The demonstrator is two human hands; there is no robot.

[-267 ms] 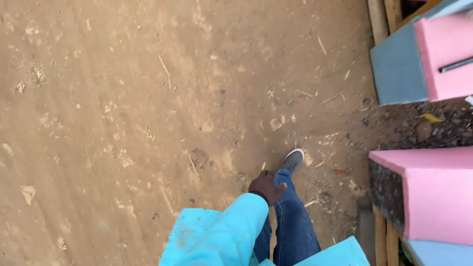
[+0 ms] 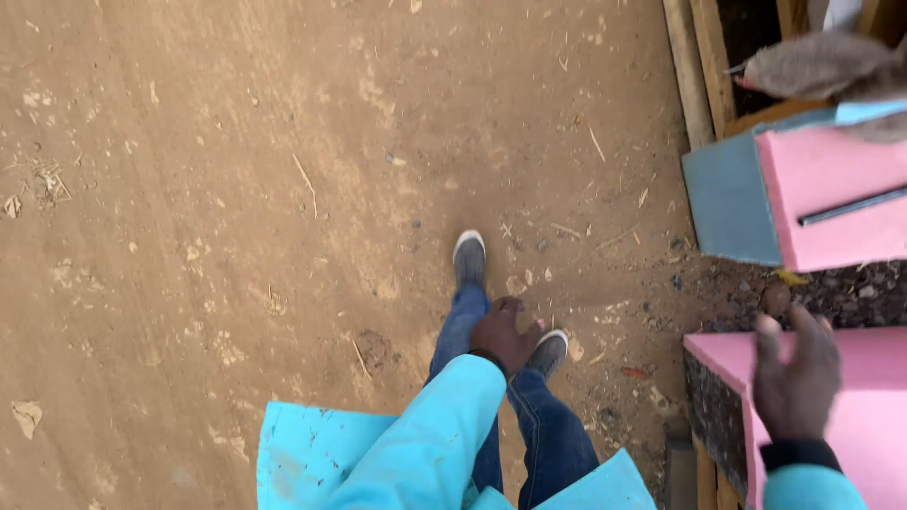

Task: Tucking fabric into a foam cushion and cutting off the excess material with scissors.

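The person is mid-stride over a bare dirt floor, seen from above, and both hands are empty. The left hand hangs low at about 6 o'clock in the picture, in front of the jeans, its grip loosely curled on nothing, the way a hand swings in walking. One grey shoe is planted ahead and the other shoe trails just beside the left hand.

The right hand is raised at about 4 o'clock with its grip spread, fingers apart and pinching nothing. It hovers over the near pink panel, the thing closest to it; whether it touches the panel cannot be told. That panel lies flat on a wooden frame at the picture's right edge, presumably as a worktop surface or stock laid out to be handled.

At about 2 o'clock stands a pink and blue box with a dark bar across its pink face, well apart from the hands. Wooden planks lean beyond it. Both arms wear light blue sleeves.
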